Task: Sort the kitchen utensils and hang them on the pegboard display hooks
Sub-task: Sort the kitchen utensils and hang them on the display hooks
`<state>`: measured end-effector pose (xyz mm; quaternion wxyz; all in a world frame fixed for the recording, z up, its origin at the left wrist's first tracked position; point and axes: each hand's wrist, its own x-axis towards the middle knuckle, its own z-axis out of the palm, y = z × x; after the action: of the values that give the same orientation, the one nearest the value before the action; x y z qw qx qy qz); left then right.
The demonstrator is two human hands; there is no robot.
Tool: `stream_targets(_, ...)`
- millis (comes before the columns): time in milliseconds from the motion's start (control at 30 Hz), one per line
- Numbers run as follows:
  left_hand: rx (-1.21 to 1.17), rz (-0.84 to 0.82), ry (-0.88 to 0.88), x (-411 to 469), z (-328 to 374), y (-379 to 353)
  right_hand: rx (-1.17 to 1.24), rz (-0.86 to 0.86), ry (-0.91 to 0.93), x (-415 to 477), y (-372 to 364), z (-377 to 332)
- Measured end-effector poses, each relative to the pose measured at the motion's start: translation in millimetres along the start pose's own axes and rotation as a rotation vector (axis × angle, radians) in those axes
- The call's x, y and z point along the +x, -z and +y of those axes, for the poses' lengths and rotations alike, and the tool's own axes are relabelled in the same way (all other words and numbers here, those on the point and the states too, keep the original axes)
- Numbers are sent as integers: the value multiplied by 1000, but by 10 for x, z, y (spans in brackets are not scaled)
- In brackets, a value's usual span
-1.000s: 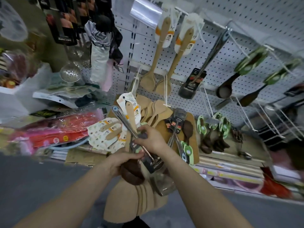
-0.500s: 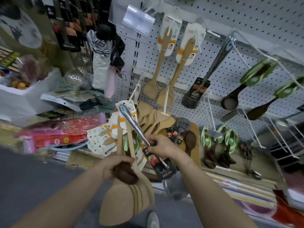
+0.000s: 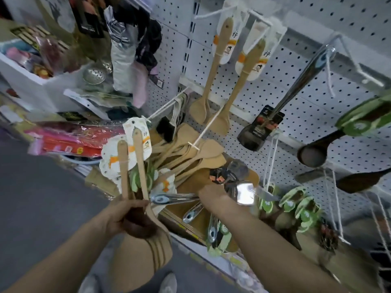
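Hands sorting utensils beneath a white perforated pegboard (image 3: 313,98).
Left hand (image 3: 124,212) is clutching pale wooden spatulas (image 3: 139,163); right hand (image 3: 211,197) is gripping a shiny steel turner (image 3: 244,193) over the brown cardboard box's (image 3: 191,183) front edge; its handle may snag them.

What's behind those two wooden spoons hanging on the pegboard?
Printed white label cards sit behind the spoons' handles, with white pegboard beyond. The board directly behind the cards is covered.

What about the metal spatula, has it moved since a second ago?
Yes. The right hand swung the metal spatula from handle-up to level; its blade went from in front of the shelf edge to over it.
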<state>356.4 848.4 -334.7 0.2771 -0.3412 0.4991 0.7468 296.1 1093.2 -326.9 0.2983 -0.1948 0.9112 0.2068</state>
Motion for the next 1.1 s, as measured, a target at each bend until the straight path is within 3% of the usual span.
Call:
stream_targets(267,-132,49,14,-18,-164,-107,-483,-105,27,466,-357,293)
stream_targets(367,-144,58,-30,-35,-180,-196,-477,-35,43,579,-421,370)
stream_targets(633,-156,81,-74,21,-183,-364,62,74,-37,513,-415,145)
stream_targets(700,-137,47,-62,42,-170,-372,383,206,-31,435,-279,26)
stream_targets(767,-119,19,-42,66,-160,-379,889,324,-25,335,-89,-122)
stream_targets(833,-101,1,-34,87,-159,-392,1355,252,-4,238,144,-280)
stream_targets(867,-87,-16,-42,83,-157,-403,1460,214,25,208,223,-361)
stream_targets(1100,-118,-184,-52,18,-102,-306,1422,202,9,133,296,-725)
